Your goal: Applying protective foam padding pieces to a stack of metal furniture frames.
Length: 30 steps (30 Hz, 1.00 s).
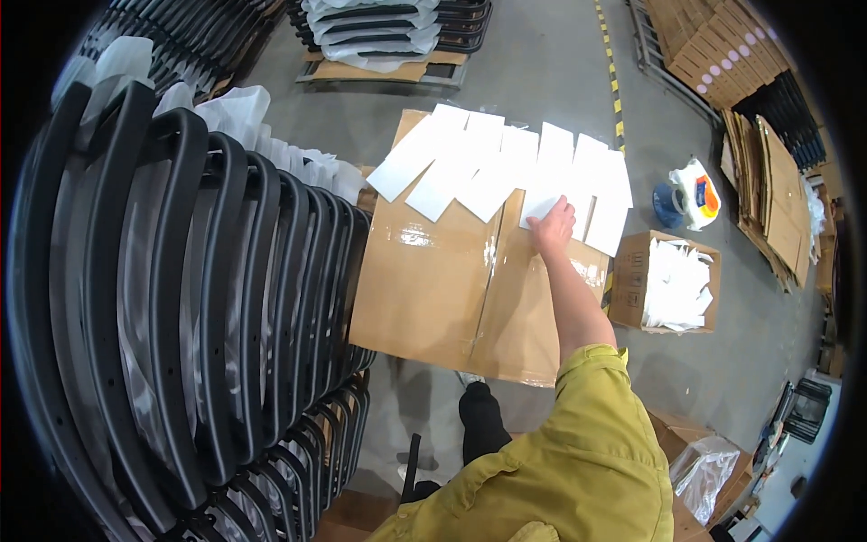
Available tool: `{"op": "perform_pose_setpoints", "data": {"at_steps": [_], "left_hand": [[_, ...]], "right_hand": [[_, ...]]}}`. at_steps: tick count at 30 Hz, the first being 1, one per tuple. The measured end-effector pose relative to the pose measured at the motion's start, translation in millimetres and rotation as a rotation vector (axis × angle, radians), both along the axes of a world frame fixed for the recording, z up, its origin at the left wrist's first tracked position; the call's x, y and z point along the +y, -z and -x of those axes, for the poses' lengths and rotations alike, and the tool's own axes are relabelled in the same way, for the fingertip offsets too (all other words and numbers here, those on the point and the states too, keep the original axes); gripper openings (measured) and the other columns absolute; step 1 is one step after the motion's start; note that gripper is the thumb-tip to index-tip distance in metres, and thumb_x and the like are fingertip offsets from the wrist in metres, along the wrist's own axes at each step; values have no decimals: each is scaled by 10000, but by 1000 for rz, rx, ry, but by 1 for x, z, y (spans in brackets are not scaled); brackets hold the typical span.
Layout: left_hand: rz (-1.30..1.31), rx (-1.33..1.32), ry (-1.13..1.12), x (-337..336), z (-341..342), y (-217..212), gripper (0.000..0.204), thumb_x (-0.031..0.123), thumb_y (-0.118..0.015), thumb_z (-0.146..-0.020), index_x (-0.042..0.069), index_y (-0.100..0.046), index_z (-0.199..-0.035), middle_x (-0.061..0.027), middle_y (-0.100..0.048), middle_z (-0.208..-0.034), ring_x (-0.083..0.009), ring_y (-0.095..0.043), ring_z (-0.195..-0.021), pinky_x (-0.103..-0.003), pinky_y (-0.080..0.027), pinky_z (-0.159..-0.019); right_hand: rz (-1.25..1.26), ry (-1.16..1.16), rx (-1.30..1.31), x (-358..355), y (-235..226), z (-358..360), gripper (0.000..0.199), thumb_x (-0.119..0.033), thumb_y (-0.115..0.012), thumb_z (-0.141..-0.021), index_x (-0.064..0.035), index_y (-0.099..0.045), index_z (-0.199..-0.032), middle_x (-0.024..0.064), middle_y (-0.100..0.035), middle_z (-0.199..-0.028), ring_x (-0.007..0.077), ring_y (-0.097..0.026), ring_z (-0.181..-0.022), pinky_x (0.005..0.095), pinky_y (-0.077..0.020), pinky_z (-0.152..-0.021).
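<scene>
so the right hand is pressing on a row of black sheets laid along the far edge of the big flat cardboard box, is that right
Not quite: the sheets are white, not black. The head view shows the right hand resting on a row of white rectangular sheets laid along the far edge of the big flat brown cardboard box. The black things are the curved frames stacked to the left.

1. The right hand [552, 226] lay flat on one of the white sheets [506, 172], fingers closed on nothing.
2. The sheets overlapped in a row across the far edge of a taped carton [442, 289].
3. Black curved frames [217, 298] stood stacked at left.
4. A small box [632, 271] of white bags sat right of the carton.
</scene>
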<state>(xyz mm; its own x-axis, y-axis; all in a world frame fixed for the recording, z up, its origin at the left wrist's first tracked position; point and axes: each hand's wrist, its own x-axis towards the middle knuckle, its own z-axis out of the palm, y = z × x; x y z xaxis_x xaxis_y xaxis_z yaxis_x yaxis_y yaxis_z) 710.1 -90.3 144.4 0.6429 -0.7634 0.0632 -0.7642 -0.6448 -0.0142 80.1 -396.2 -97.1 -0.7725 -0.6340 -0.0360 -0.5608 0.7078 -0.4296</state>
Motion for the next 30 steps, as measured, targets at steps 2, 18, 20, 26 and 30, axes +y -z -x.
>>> {"op": "perform_pose_setpoints", "data": {"at_steps": [2,18,20,26,30], "left_hand": [[-24,133,-38,2,16,17,251,12,-464,-737,-15,-547,-972,-154,-568,-887,-256,-539,-792,-330,-414,-715],[57,1621,189,-109,238,47,491,48,-606,-737,-15,-379,-1168,-137,-472,-1140,-205,-473,-1042,-300,-389,-869],[238,1806,118,-121,254,28,456,36,-614,-729,-30,-414,-1134,-112,-517,-1080,-152,-509,-947,-276,-413,-804],[380,1952,130,-53,156,-31,268,55,-626,-728,-16,-558,-977,-55,-599,-904,-109,-553,-791,-244,-434,-743],[234,1894,229,-1,96,-66,241,78,-658,-707,-7,-589,-922,-40,-608,-854,-96,-549,-759,-234,-438,-709]], "right_hand": [[-72,106,-39,-8,-4,-2,705,-132,-701,-608,-9,-287,-1165,194,-451,-1026,327,-446,-977,383,-381,-853],[445,-191,-1648,148,-162,-193,194,-33,-594,-742,-2,-490,-903,62,-589,-826,103,-554,-752,219,-439,-700],[406,-264,-1744,173,-190,-230,195,-38,-594,-745,-4,-488,-906,62,-590,-842,104,-555,-772,223,-437,-718],[293,-775,-1860,185,-249,-262,315,-123,-567,-774,-25,-471,-1058,91,-540,-1019,158,-518,-915,275,-425,-770],[386,-1146,-1777,176,-310,-291,350,-188,-536,-780,-32,-476,-1088,110,-507,-1082,189,-504,-970,302,-424,-769]]}}
